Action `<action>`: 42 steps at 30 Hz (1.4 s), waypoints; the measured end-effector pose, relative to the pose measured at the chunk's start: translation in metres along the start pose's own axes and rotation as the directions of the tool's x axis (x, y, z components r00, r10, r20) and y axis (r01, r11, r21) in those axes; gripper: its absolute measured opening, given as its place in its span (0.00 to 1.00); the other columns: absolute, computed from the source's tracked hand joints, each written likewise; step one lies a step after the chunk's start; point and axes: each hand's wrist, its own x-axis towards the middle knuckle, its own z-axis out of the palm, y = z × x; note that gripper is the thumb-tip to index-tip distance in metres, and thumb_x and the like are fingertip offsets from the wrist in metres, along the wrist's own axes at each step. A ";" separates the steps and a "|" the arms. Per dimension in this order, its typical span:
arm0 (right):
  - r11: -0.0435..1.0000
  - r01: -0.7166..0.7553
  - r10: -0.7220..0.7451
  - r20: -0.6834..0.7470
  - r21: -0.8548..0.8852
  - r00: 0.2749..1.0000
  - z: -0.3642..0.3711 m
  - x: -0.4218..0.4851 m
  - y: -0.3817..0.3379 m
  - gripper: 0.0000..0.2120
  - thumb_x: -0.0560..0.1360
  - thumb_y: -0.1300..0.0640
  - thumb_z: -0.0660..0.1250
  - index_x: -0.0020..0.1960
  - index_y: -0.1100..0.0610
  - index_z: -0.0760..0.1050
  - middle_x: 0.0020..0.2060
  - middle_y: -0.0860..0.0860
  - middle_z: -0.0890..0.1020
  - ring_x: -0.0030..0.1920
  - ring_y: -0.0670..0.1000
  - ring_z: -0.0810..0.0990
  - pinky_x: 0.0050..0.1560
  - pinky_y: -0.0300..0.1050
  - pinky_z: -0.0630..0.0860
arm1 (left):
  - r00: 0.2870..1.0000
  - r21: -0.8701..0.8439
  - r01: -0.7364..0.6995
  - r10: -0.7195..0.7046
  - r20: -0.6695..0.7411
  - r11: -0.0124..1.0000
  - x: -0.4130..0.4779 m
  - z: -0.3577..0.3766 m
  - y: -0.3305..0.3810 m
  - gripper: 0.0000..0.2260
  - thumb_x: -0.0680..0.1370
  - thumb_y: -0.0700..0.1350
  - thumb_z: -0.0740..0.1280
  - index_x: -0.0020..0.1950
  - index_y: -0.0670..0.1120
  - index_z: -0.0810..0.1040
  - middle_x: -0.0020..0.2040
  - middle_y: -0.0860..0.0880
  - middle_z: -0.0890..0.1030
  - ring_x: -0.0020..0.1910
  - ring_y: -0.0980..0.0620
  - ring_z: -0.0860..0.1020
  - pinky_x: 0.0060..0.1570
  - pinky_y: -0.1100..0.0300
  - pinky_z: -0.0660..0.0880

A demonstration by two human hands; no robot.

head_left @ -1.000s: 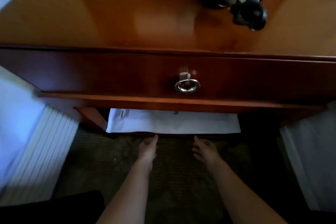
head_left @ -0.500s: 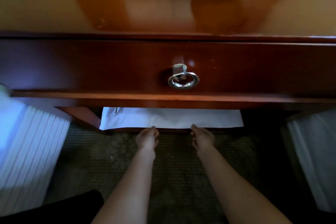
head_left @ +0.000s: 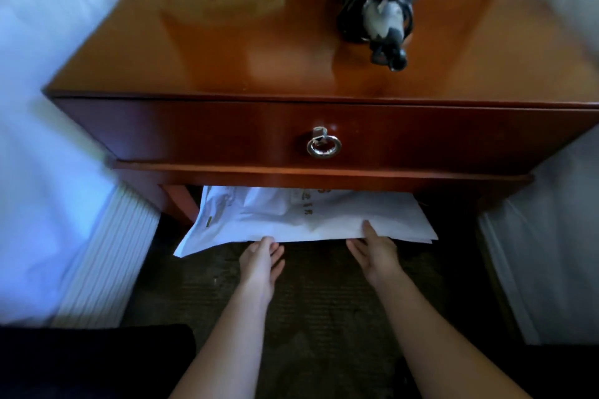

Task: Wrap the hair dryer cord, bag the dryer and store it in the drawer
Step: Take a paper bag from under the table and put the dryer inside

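Below the closed drawer (head_left: pixel 324 136), both hands grip the near edge of a white bag (head_left: pixel 301 220): left hand (head_left: pixel 262 259), right hand (head_left: pixel 372 249). Above the drawer, the cord-wrapped hair dryer (head_left: pixel 379 6) lies on the nightstand top (head_left: pixel 227 52).

Dim, bluish; glare on nightstand top (head_left: pixel 291 52); edges blurred.

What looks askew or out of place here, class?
The white bag under the nightstand looks crumpled and sits skewed, its left corner sticking out past the stand. The hair dryer remains unbagged on top.
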 end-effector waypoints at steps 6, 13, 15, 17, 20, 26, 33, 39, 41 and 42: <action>0.974 0.209 -0.219 0.130 0.087 0.967 -0.002 -0.051 -0.007 0.11 0.77 0.62 0.64 0.58 0.62 0.67 0.53 0.59 0.75 0.49 0.56 0.78 0.54 0.48 0.76 | 0.995 -0.062 -0.102 0.102 0.004 0.993 -0.035 -0.012 0.040 0.17 0.80 0.43 0.62 0.68 0.40 0.69 0.65 0.37 0.75 0.64 0.41 0.75 0.58 0.52 0.71; 0.918 0.384 -0.396 0.244 0.098 0.885 -0.008 -0.138 -0.030 0.08 0.77 0.63 0.63 0.40 0.63 0.72 0.40 0.57 0.79 0.43 0.52 0.79 0.50 0.46 0.79 | 0.958 -0.179 -0.288 0.285 -0.042 0.941 -0.120 -0.005 0.075 0.23 0.76 0.31 0.63 0.70 0.37 0.64 0.64 0.36 0.74 0.55 0.43 0.76 0.50 0.52 0.74; 0.907 0.411 -0.421 0.275 0.094 0.865 -0.010 -0.163 -0.034 0.08 0.77 0.63 0.62 0.39 0.64 0.73 0.40 0.57 0.80 0.42 0.52 0.80 0.52 0.48 0.77 | 0.945 -0.223 -0.324 0.328 -0.018 0.920 -0.148 -0.007 0.084 0.22 0.78 0.33 0.62 0.71 0.39 0.63 0.67 0.37 0.72 0.60 0.41 0.75 0.52 0.49 0.74; 0.897 0.430 -0.440 0.282 0.098 0.853 -0.012 -0.189 -0.035 0.09 0.77 0.63 0.63 0.39 0.64 0.72 0.40 0.59 0.79 0.42 0.52 0.79 0.50 0.48 0.79 | 0.920 -0.226 -0.379 0.393 0.017 0.897 -0.175 -0.012 0.089 0.19 0.79 0.36 0.62 0.70 0.39 0.66 0.66 0.38 0.72 0.62 0.41 0.74 0.52 0.48 0.73; 0.871 0.485 -0.480 0.329 0.073 0.813 -0.014 -0.229 -0.040 0.09 0.76 0.62 0.64 0.40 0.65 0.72 0.40 0.59 0.78 0.41 0.52 0.80 0.43 0.42 0.82 | 0.862 -0.204 -0.483 0.504 0.060 0.851 -0.215 -0.019 0.096 0.16 0.79 0.38 0.62 0.67 0.39 0.70 0.63 0.39 0.75 0.57 0.42 0.75 0.50 0.50 0.74; 0.765 0.643 -0.594 0.440 0.049 0.673 -0.024 -0.310 -0.073 0.12 0.75 0.57 0.66 0.50 0.67 0.73 0.30 0.54 0.84 0.35 0.48 0.85 0.53 0.48 0.79 | 0.762 -0.281 -0.560 0.618 0.195 0.779 -0.288 -0.031 0.122 0.11 0.80 0.38 0.61 0.63 0.43 0.70 0.58 0.41 0.75 0.58 0.41 0.76 0.52 0.49 0.73; 0.624 0.765 -0.702 0.541 0.156 0.463 -0.018 -0.403 -0.109 0.08 0.76 0.58 0.65 0.47 0.64 0.77 0.44 0.58 0.84 0.44 0.51 0.85 0.42 0.42 0.80 | 0.544 -0.371 -0.699 0.792 0.277 0.611 -0.380 -0.031 0.168 0.05 0.80 0.37 0.61 0.55 0.43 0.72 0.50 0.42 0.78 0.51 0.42 0.78 0.52 0.49 0.74; 0.484 0.851 -0.767 0.567 0.203 0.301 0.013 -0.469 -0.140 0.13 0.75 0.54 0.67 0.50 0.65 0.75 0.47 0.59 0.83 0.48 0.53 0.84 0.54 0.49 0.80 | 0.409 -0.441 -0.752 0.872 0.270 0.489 -0.439 -0.022 0.222 0.03 0.79 0.38 0.62 0.51 0.42 0.74 0.45 0.45 0.77 0.42 0.48 0.78 0.41 0.56 0.78; 0.406 0.883 -0.791 0.574 0.233 0.212 0.024 -0.490 -0.151 0.13 0.75 0.54 0.67 0.49 0.65 0.77 0.44 0.57 0.84 0.46 0.51 0.85 0.58 0.52 0.78 | 0.349 -0.479 -0.761 0.899 0.265 0.437 -0.458 -0.019 0.240 0.03 0.79 0.38 0.62 0.47 0.43 0.75 0.43 0.46 0.77 0.41 0.49 0.78 0.39 0.58 0.79; 0.362 0.901 -0.803 0.572 0.240 0.170 0.030 -0.499 -0.155 0.12 0.75 0.54 0.67 0.47 0.64 0.78 0.42 0.55 0.84 0.44 0.49 0.85 0.60 0.53 0.76 | 0.323 -0.502 -0.759 0.909 0.264 0.415 -0.466 -0.017 0.250 0.05 0.79 0.38 0.62 0.45 0.44 0.75 0.43 0.46 0.77 0.41 0.50 0.78 0.39 0.58 0.78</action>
